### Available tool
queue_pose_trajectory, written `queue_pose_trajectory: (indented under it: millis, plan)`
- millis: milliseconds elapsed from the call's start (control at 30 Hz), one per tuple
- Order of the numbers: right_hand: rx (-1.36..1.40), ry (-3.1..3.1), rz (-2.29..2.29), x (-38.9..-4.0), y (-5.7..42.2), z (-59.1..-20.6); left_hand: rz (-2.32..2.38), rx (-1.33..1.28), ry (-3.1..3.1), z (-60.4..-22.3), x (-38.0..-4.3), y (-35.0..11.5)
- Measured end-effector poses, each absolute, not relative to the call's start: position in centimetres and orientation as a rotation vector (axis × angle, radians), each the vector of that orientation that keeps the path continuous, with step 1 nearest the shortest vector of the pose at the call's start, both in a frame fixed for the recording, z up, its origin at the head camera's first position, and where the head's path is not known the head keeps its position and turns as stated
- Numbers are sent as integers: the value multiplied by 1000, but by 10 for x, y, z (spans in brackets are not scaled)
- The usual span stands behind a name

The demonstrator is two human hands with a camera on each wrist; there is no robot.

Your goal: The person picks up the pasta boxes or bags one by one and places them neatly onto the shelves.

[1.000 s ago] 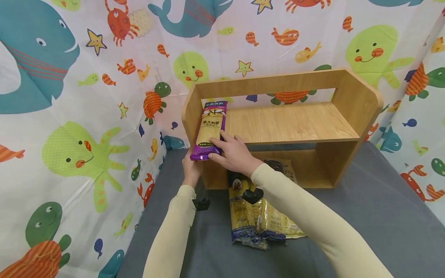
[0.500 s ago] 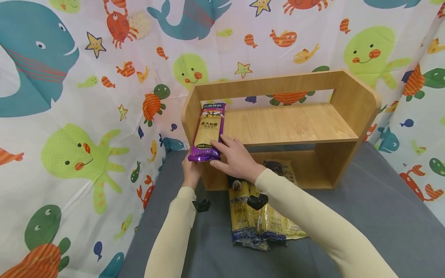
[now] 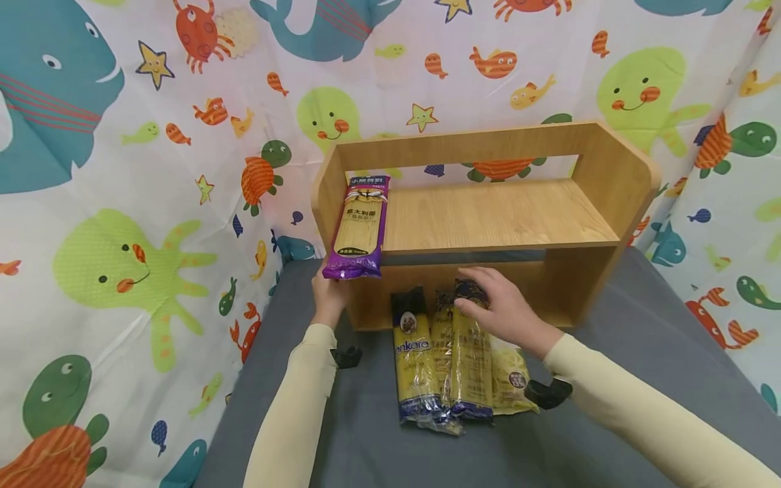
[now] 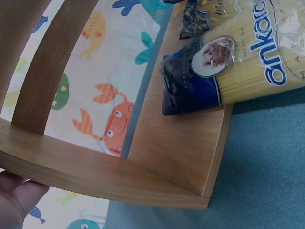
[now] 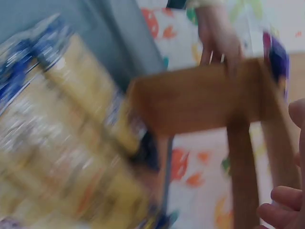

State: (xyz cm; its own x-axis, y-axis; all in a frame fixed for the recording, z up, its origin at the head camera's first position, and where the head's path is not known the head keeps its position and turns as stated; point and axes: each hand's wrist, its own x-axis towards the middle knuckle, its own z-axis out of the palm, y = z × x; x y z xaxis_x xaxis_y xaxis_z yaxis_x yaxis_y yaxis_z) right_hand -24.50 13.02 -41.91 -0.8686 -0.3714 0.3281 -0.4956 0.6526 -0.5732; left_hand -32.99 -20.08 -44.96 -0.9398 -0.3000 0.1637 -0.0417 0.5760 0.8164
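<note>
A purple-edged pack of spaghetti [image 3: 360, 227] lies on the upper board of the wooden shelf [image 3: 488, 217], against its left side, its front end jutting over the edge. My left hand [image 3: 330, 295] grips the shelf's left side panel below that pack; in the left wrist view only part of the hand [image 4: 21, 198] shows. My right hand [image 3: 503, 308], fingers spread and loosely bent, is over the upper ends of the packs in front of the shelf. Under it are a yellow pasta pack [image 3: 471, 359] and a paler pack [image 3: 511, 379]. The right wrist view is blurred.
Another pasta pack with blue ends [image 3: 417, 366] leans into the lower compartment, beside a partly covered pack [image 3: 442, 339]. All rest partly on the grey tabletop [image 3: 366, 434]. A curtain [image 3: 152, 271] printed with sea animals hangs behind and at both sides.
My right hand has let go of the purple spaghetti pack and moved right and down to the packs in front. The left hand stays at the shelf's side; the purple pack remains on top.
</note>
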Motion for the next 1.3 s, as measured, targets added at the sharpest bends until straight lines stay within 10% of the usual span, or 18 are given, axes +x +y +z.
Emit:
queue_pose_trajectory:
  millis: [733, 1300]
  plan:
    - [-74, -2935, 1663, -230, 207, -538, -1399, 326, -2496, -445, -332, -208]
    - [78, -2949, 1779, -247, 204, -568, -1422, 320, -2485, -454, -330, -199]
